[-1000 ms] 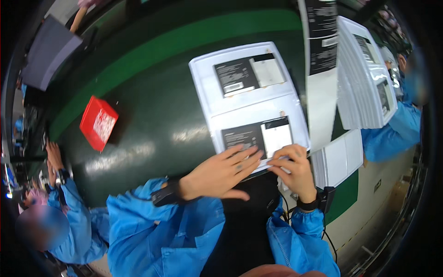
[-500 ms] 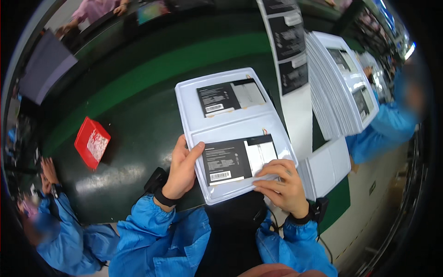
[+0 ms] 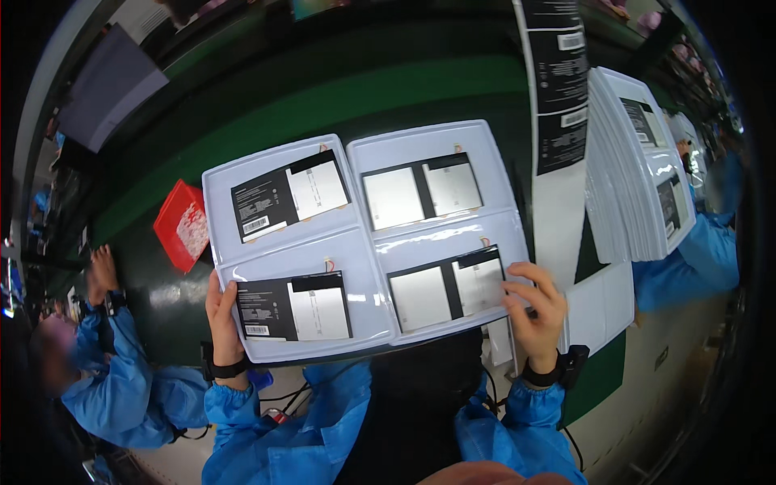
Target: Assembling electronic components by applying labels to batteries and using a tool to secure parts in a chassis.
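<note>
Two white plastic trays lie side by side in front of me. My left hand [image 3: 225, 323] grips the outer edge of the left tray [image 3: 364, 311], thumb on top. Its two compartments each hold a flat battery pack [image 3: 263, 212] with a black printed label on its left half and a silver right half. In the right tray [image 3: 453, 225] are two battery packs [image 3: 416, 299] with bare silver cells and a black strip between them. My right hand [image 3: 537, 311] is at that tray's right edge, fingers bent and apart, fingertips close to the lower pack.
A red box [image 3: 172, 218] with small white and red bits stands at the left. A strip of black labels [image 3: 559, 89] hangs down at the right, beside a tall stack of white trays [image 3: 618, 166]. Co-workers in blue sleeves [image 3: 691, 267] are at both sides.
The tray with the labelled packs has moved left in my left hand. A second tray with unlabelled packs now shows at its right. My right hand has left the labelled pack.
</note>
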Demonstrator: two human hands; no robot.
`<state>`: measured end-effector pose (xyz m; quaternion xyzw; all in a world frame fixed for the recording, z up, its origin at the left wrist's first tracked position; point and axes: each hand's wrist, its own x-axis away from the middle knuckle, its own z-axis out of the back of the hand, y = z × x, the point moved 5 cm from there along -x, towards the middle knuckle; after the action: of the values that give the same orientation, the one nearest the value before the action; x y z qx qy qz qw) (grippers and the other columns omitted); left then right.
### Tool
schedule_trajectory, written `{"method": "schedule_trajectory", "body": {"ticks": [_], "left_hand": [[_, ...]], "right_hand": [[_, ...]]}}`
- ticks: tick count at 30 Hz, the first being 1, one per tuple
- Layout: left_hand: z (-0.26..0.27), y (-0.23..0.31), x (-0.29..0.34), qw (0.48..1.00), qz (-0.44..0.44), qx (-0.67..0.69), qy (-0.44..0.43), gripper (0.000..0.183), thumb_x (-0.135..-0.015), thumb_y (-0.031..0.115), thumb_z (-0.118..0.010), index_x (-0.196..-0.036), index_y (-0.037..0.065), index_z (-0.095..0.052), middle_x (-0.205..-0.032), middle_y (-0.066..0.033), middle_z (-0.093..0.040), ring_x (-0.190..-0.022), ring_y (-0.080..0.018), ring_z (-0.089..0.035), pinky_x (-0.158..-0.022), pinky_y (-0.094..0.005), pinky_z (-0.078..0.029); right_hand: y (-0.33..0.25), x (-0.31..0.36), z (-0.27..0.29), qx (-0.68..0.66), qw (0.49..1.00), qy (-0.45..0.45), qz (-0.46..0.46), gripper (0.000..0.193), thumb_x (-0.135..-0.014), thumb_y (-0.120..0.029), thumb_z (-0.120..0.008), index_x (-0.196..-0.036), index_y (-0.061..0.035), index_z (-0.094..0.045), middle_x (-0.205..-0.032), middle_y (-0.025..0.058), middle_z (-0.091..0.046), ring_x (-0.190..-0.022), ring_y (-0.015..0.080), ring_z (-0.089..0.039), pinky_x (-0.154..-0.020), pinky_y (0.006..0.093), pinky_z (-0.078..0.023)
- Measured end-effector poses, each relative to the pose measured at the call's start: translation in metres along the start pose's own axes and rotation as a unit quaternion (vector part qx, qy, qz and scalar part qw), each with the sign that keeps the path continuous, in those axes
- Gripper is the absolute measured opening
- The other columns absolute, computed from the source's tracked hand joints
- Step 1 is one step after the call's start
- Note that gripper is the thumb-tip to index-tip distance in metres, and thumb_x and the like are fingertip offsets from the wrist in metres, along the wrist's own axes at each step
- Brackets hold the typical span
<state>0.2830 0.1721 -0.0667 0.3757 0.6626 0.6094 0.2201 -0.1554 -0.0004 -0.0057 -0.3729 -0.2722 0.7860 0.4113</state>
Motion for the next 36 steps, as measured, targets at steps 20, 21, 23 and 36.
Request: {"method": "schedule_trajectory", "body": {"ticks": [20, 21, 23, 36], "left_hand": [[-0.136, 0.082, -0.006, 0.823, -0.236, -0.499, -0.137, 0.025, -0.089, 0.013, -0.071, -0.111, 0.001, -0.070, -0.093, -0.0143, -0.069, -0.080, -0.0241, -0.068, -0.066, -0.0339, -0.053], [-0.168, 0.079, -0.002, 0.851, -0.237, -0.402, -0.240, 0.030, -0.087, 0.012, -0.072, -0.115, 0.001, -0.069, -0.101, -0.0130, -0.070, -0.086, -0.0227, -0.069, -0.069, -0.0321, -0.053], [-0.231, 0.073, -0.006, 0.835, -0.232, -0.341, -0.364, 0.052, -0.085, 0.012, -0.076, -0.134, 0.003, -0.061, -0.116, -0.0133, -0.069, -0.101, -0.0223, -0.068, -0.081, -0.0315, -0.055], [-0.412, -0.009, 0.030, 0.851, 0.099, 0.209, -0.472, 0.032, -0.105, 0.022, -0.057, -0.125, -0.003, -0.063, -0.115, -0.0066, -0.070, -0.104, -0.0137, -0.065, -0.090, -0.0282, -0.052]], "right_hand": [[0.074, -0.032, 0.056, -0.027, 0.969, 0.204, -0.137, 0.046, -0.090, -0.004, -0.071, -0.132, 0.0019, -0.056, -0.117, 0.0188, -0.069, -0.105, 0.0241, -0.067, -0.089, 0.0322, -0.051], [0.067, -0.027, 0.054, -0.160, 0.955, 0.148, -0.201, 0.036, -0.089, -0.001, -0.071, -0.124, 0.0038, -0.061, -0.110, 0.0131, -0.072, -0.098, 0.0155, -0.066, -0.087, 0.0276, -0.050], [0.081, -0.013, 0.058, -0.179, 0.950, 0.118, -0.228, 0.032, -0.088, -0.001, -0.073, -0.119, 0.0036, -0.064, -0.105, 0.0102, -0.072, -0.095, 0.0132, -0.066, -0.085, 0.0261, -0.050], [0.089, 0.089, 0.060, -0.260, 0.872, -0.024, -0.414, 0.028, -0.082, -0.003, -0.079, -0.107, 0.0051, -0.069, -0.095, 0.0059, -0.073, -0.087, 0.0123, -0.066, -0.080, 0.0264, -0.050]]}}
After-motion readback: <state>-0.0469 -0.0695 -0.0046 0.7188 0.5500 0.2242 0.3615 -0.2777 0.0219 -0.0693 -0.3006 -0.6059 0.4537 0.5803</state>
